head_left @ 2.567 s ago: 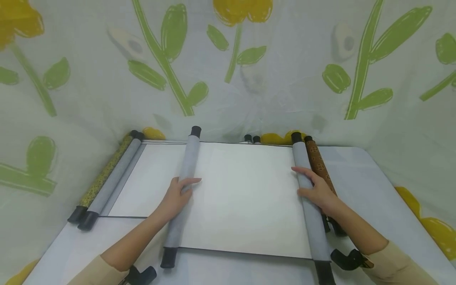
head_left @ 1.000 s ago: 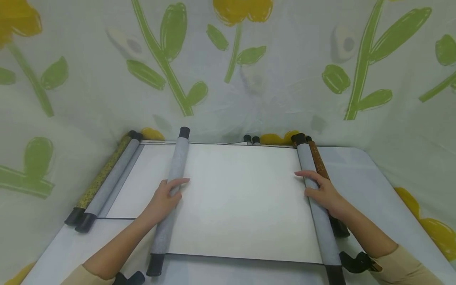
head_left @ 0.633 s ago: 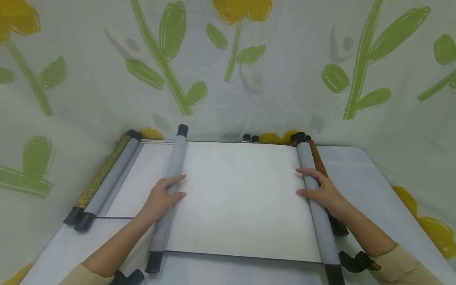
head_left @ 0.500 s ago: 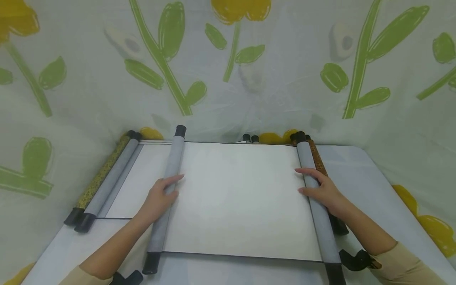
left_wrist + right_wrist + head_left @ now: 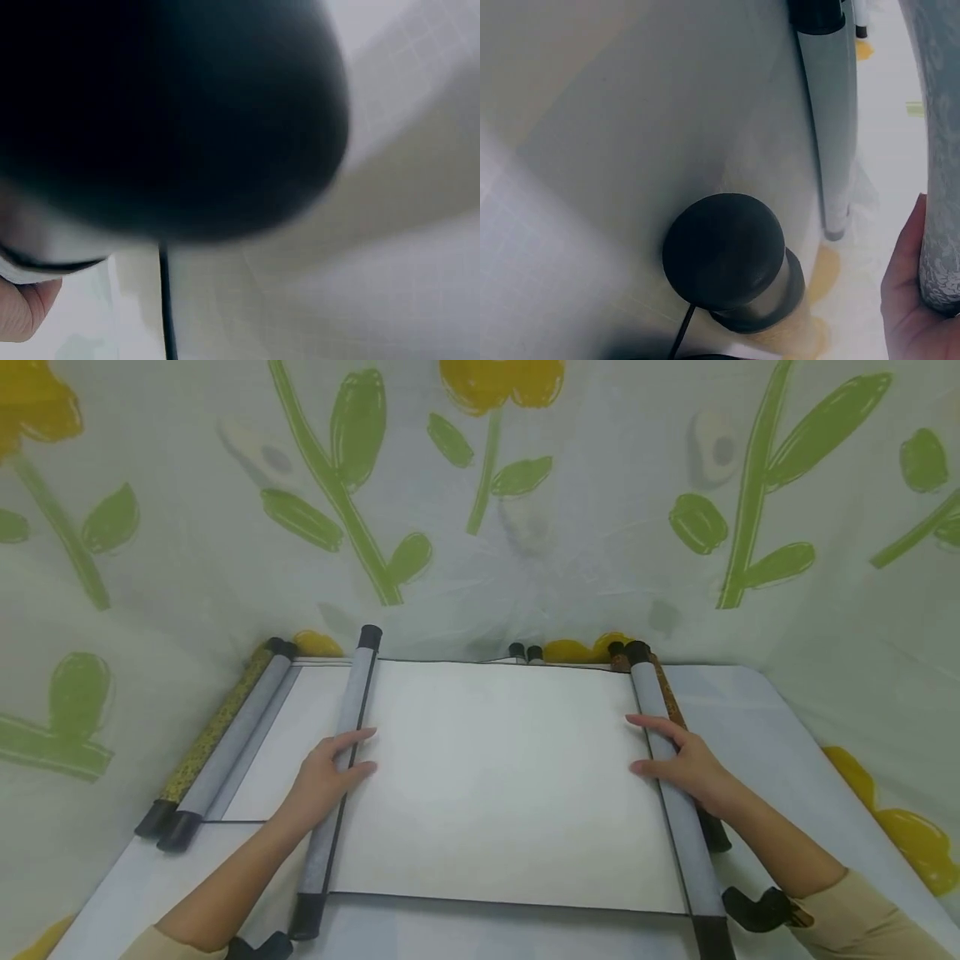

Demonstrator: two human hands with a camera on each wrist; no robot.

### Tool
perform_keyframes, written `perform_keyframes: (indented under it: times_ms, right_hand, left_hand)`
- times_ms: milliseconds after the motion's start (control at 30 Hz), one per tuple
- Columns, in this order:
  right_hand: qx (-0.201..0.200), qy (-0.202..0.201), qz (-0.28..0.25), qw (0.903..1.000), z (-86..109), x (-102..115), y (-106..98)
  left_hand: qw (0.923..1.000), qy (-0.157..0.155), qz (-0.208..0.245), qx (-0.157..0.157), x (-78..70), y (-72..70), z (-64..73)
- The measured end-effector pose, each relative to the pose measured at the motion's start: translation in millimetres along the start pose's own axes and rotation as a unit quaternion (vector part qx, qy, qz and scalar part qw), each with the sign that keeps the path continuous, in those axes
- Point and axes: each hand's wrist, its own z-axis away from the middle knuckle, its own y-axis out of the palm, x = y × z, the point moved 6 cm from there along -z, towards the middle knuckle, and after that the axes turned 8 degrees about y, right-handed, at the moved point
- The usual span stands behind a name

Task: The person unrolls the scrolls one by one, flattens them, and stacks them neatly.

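Observation:
A hanging scroll with a blank white sheet lies partly unrolled in the head view, slightly raised at its front edge. My left hand holds the grey left roller, its thumb and a finger reaching over onto the sheet side. At the other side my right hand grips the right roller in the same way, around mid-length. Both rollers have black end caps. The right wrist view shows my right hand cupped under a grey patterned roll. A large dark blurred end fills much of the left wrist view.
Another scroll with a white sheet lies behind to the left, its grey roller beside a yellow-patterned roll. A brown patterned roll lies beyond the right roller. Floral cloth hangs behind the white table.
The left roller has moved left with my left hand, and the right one slightly right, so more white sheet shows between them. My left thumb and finger have spread and re-gripped along the way.

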Motion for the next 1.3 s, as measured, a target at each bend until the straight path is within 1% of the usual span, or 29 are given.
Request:
perform_keyframes:
  times_ms: [100, 167, 233, 433, 600, 767, 867, 933, 1067, 1133, 1300]
  right_hand:
    - [-0.004, 0.004, 0.008, 1.0000, -0.6, -1.7, 0.7]
    - [-0.006, 0.002, 0.010, 0.9999, -1.1, -2.5, 0.3]
    - [-0.006, 0.002, 0.008, 0.9999, -1.6, -3.0, 0.1]
    - [-0.005, -0.002, 0.002, 1.0000, -2.8, -3.7, 0.2]
    - [-0.001, -0.015, -0.002, 0.9999, -3.5, -4.7, -0.4]
    - [0.000, -0.015, -0.003, 0.9999, -5.0, -6.0, -2.2]
    - [-0.003, -0.016, 0.002, 0.9999, -6.1, -5.9, -2.9]
    - [-0.003, -0.013, 0.004, 0.9999, -6.8, -6.0, -2.6]
    - [-0.005, -0.001, 0.012, 0.9999, -7.9, -6.8, -1.8]
    - [-0.007, 0.000, 0.013, 0.9999, -8.5, -6.6, -2.2]
    - [-0.010, 0.000, 0.010, 0.9999, -9.6, -6.3, -4.3]
  left_hand:
    - [0.9998, -0.017, 0.008, 0.006, 4.2, 0.8, -1.2]
    - [0.9998, -0.017, 0.010, 0.005, 5.5, 1.0, -1.8]
    - [0.9999, -0.010, 0.010, -0.001, 5.7, 0.6, -2.0]
    - [0.9993, 0.025, 0.017, -0.020, 6.2, -3.6, -1.0]
    - [0.9987, 0.043, 0.005, -0.028, 8.8, -7.7, -0.8]
    - [0.9978, 0.053, -0.008, -0.040, 13.4, -11.1, 1.5]
    - [0.9979, 0.051, -0.007, -0.039, 15.9, -12.6, 2.5]
    - [0.9983, 0.044, -0.006, -0.037, 17.2, -13.8, 2.2]
    - [0.9994, 0.014, -0.011, -0.029, 19.1, -16.2, 0.7]
    - [0.9994, 0.003, -0.022, -0.026, 18.7, -17.4, 0.1]
    - [0.9985, 0.003, -0.048, -0.028, 14.8, -20.7, -1.1]
